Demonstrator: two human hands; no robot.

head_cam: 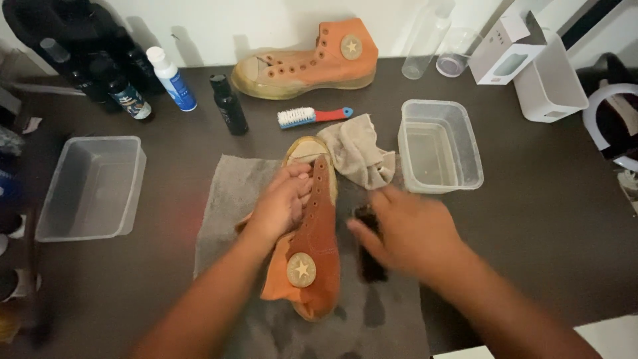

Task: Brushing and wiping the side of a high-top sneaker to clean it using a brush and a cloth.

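An orange high-top shoe (319,249) lies on its side on a grey towel (229,199), toe pointing away from me. My left hand (282,203) grips its upper near the eyelets. My right hand (405,229), blurred by motion, is closed on a dark brush (369,256) just right of the shoe. The second orange shoe (309,63) lies at the back of the dark table.
A beige rag (359,153) lies by the shoe's toe. A red-and-blue handled brush (312,116) lies behind it. Clear tubs sit at right (440,146) and left (90,186). Several bottles (171,78) stand back left; white boxes (548,83) back right.
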